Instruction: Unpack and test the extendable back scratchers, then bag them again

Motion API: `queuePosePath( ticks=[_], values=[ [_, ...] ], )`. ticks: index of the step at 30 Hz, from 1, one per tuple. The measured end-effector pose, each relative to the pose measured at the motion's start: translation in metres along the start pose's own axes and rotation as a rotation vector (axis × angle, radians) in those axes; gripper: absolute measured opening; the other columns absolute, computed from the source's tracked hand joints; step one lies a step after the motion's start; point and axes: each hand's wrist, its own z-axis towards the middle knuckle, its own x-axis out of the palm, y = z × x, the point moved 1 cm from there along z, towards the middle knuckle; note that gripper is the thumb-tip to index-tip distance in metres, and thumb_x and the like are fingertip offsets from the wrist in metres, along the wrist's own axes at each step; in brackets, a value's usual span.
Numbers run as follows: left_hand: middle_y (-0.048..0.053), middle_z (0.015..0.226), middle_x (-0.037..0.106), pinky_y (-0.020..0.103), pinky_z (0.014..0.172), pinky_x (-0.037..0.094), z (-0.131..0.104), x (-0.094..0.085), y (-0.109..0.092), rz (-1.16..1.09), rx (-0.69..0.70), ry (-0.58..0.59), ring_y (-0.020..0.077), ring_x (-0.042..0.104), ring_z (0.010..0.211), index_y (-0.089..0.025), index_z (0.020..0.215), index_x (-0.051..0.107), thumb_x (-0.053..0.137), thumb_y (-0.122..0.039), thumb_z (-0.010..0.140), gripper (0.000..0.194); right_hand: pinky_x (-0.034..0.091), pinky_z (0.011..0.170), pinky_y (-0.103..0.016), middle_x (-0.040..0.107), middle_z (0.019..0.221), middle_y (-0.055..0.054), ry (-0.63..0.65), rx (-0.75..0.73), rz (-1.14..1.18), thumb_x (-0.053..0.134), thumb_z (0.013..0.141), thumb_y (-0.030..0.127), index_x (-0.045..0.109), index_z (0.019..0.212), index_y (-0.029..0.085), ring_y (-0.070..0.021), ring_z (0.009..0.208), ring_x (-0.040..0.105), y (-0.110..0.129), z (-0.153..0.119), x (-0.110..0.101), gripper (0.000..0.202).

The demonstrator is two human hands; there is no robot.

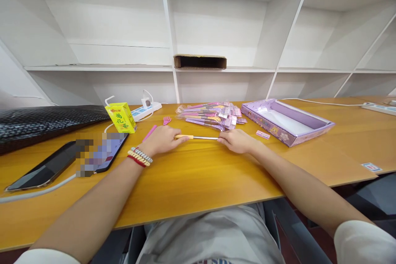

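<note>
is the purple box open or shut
Open: the purple box has no lid over it, and its pale inside floor shows between the walls.

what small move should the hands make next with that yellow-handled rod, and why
Probably a gentle pull of the right hand away from the left hand, to test whether the metal rod extends: the left grips the yellow handle, and the right pinches the rod's other end.

Single head-worn camera; faces forward, tilted down over the near desk (198, 181) toward white shelves (216, 20) behind.
</note>
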Motion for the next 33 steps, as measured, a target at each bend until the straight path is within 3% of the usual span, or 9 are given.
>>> queuePosePath(
  ticks=[6,13,23,33],
  values=[
    [0.013,0.067,0.064,0.032,0.064,0.037,0.000,-0.001,-0.012,0.099,-0.048,0.058,0.0255,0.061,0.068,-0.016,0.070,0.065,0.024,-0.071,0.079,0.069,0.034,0.064,-0.027,0.066,0.086,-0.012,0.030,0.002,-0.066,0.034,0.093,0.032,0.059,0.090,0.014,-0.0192,0.074,0.061,0.016,0.003,0.003,0.030],
    [0.017,0.066,0.064,0.034,0.060,0.037,0.000,0.006,-0.036,0.153,0.036,0.065,0.0282,0.062,0.067,-0.012,0.073,0.066,0.019,-0.066,0.083,0.072,0.034,0.061,-0.026,0.066,0.087,-0.011,0.017,0.005,-0.033,0.036,0.092,0.030,0.057,0.090,0.015,-0.0190,0.074,0.061,0.027,0.004,0.005,0.026],
    [0.018,0.068,0.064,0.034,0.061,0.039,0.000,0.006,-0.070,0.121,0.051,0.036,0.0266,0.064,0.068,-0.010,0.084,0.066,0.022,-0.061,0.086,0.067,0.032,0.058,-0.026,0.065,0.083,-0.012,0.031,-0.025,-0.039,0.037,0.092,0.029,0.058,0.088,0.014,-0.0179,0.070,0.059,0.030,0.004,0.003,0.026],
    [0.017,0.064,0.063,0.033,0.056,0.039,-0.005,0.006,-0.095,0.141,0.003,0.017,0.0270,0.064,0.066,-0.010,0.089,0.062,0.021,-0.056,0.089,0.061,0.031,0.059,-0.026,0.064,0.083,-0.012,0.006,-0.078,-0.041,0.044,0.084,0.017,0.060,0.090,0.013,-0.0174,0.070,0.057,0.030,0.000,-0.003,0.018]
  ],
)
